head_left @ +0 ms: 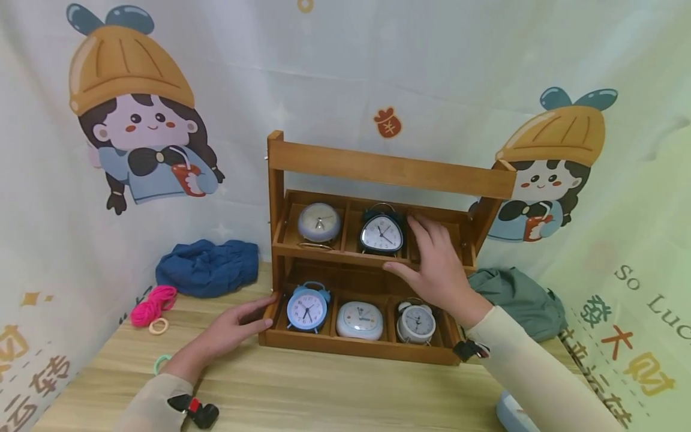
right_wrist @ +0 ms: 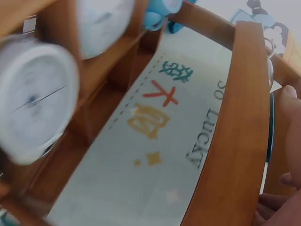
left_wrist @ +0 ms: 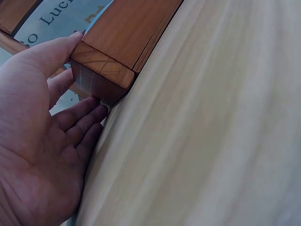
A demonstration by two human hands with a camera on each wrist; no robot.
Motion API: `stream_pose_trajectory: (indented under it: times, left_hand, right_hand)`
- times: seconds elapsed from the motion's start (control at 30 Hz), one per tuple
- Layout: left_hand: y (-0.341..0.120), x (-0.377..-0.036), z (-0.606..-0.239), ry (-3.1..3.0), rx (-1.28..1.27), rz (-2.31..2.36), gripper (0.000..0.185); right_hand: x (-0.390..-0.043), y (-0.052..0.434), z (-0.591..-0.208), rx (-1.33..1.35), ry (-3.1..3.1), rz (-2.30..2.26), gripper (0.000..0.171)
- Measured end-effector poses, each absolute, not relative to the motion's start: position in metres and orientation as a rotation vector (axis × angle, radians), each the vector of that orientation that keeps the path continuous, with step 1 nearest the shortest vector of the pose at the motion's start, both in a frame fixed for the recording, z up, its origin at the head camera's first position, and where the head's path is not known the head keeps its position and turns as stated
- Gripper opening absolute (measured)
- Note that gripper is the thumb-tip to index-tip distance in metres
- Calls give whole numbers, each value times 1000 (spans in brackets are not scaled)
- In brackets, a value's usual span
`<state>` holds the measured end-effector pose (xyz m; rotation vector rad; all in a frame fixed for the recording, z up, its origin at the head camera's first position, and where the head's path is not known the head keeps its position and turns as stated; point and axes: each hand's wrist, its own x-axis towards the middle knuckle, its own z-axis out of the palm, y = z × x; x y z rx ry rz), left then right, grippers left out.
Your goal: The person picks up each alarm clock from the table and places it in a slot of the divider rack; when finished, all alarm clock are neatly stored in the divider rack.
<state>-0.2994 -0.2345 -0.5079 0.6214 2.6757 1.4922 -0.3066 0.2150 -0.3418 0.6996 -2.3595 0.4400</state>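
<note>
A two-tier wooden shelf [head_left: 378, 165] with compartments stands on the table. My left hand [head_left: 232, 329] touches the shelf's lower left corner, thumb at the front edge and fingers along the side [left_wrist: 101, 87]. At the upper right compartment, my right hand [head_left: 439, 273] has its fingers spread beside a dark-framed triangular alarm clock [head_left: 382, 234], the thumb near the front board. A round lilac clock [head_left: 319, 222] sits in the upper left compartment. The lower tier holds a blue twin-bell alarm clock [head_left: 306, 309], a white rounded clock [head_left: 358, 321] and a white twin-bell alarm clock [head_left: 417, 324].
Left of the shelf lie a blue cloth bundle [head_left: 207, 267], pink yarn [head_left: 153, 305], a wooden ring [head_left: 159, 326] and a green ring [head_left: 160, 363]. Grey-green cloth [head_left: 518, 300] lies at the right. A printed curtain [head_left: 324, 90] hangs behind.
</note>
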Motion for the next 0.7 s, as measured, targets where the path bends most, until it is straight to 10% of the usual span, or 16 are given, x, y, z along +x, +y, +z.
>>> stream_pose_trajectory:
  times: [0.7]
  left_hand:
    - [-234, -299, -508, 2692, 574, 1467, 63]
  right_hand:
    - [-203, 379, -411, 830, -2712, 522, 63]
